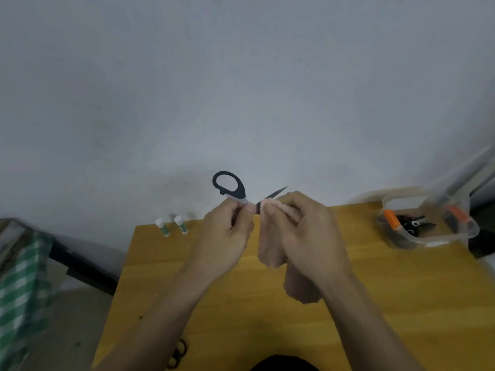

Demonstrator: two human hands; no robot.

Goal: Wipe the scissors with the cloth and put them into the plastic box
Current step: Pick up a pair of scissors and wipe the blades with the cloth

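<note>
Black-handled scissors [230, 187] held aloft, pink cloth [270, 242] around blades, clear plastic box [466, 231] right

Two bare forearms rose from the frame's bottom edge, the left from about 7 o'clock and the right from about 5 o'clock, and met just below the centre. The left hand [227, 234] was raised with its fingers curled, pinching the scissors [235, 190] near the handle, its back toward the camera. Just beside it at 3 o'clock, the right hand [302, 231] had fingers curled round the cloth [270, 253], knuckles uppermost.
</note>
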